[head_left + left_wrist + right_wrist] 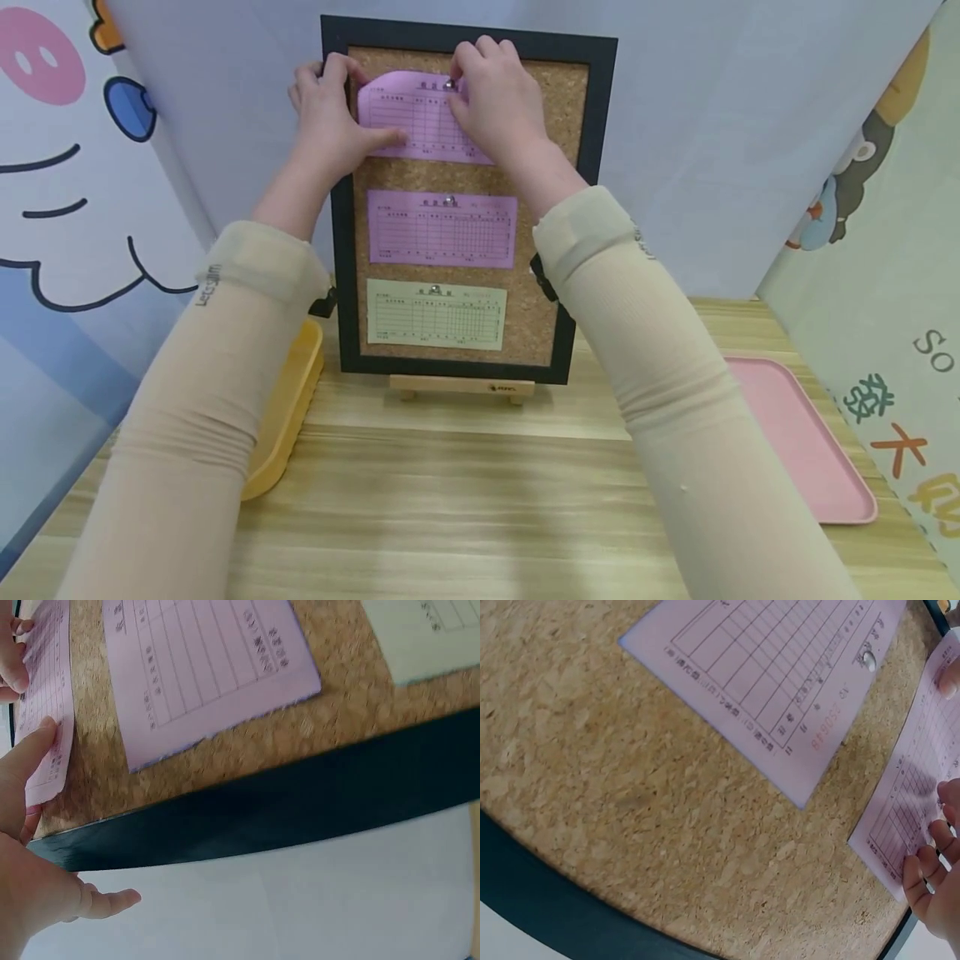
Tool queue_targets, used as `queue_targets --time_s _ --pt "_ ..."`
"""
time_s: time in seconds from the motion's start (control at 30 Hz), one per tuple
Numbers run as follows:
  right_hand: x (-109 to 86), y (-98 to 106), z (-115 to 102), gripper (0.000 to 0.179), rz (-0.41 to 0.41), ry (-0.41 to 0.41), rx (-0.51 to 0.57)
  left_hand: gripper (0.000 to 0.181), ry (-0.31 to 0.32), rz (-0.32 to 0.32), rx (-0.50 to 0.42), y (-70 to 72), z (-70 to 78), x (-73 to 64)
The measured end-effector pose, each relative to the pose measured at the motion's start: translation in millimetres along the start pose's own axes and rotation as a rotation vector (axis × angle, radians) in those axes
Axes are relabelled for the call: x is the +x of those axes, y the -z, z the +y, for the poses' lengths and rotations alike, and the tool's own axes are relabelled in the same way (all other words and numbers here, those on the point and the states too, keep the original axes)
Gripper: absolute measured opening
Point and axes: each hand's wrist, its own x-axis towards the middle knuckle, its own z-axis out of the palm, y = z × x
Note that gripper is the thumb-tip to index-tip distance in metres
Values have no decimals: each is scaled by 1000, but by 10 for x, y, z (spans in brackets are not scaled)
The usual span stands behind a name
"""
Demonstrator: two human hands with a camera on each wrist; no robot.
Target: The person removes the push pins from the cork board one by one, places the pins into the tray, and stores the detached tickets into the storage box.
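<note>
The top pink receipt slip (420, 112) lies against the cork board (555, 275), its upper left edge curving. My left hand (330, 117) holds the slip's left edge, the thumb flat on its face; the left wrist view shows a fingertip behind the paper. With thumb and index finger, my right hand (502, 100) pinches a silver push pin (450, 84) at the slip's top middle. That hand covers the slip's right end. Below, a second pink slip (442, 233) and a pale green slip (435, 317) are each pinned at the top.
A black frame (345, 275) surrounds the cork, resting on a small wooden easel (461, 385). At the left, a yellow tray (288, 417) is partly behind my left sleeve. To the right is a pink tray (802, 442) on the wood-grain table (450, 500). Printed cloth hangs around.
</note>
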Motion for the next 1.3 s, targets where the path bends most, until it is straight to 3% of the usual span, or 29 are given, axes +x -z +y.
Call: queue_targets --time_s 0.17,0.47,0.8,1.3 --pt "20 -3 -25 29 17 -21 1 67 30 0 -79 -60 -41 -33" --pt "26 -64 -99 26 114 -62 9 38 56 150 -273 -187 -125 -92" --pt "39 -104 -187 26 140 -152 31 34 52 197 -299 -209 -135 -106" --pt "42 -145 -171 26 175 -102 4 34 66 207 -317 -223 -145 -92"
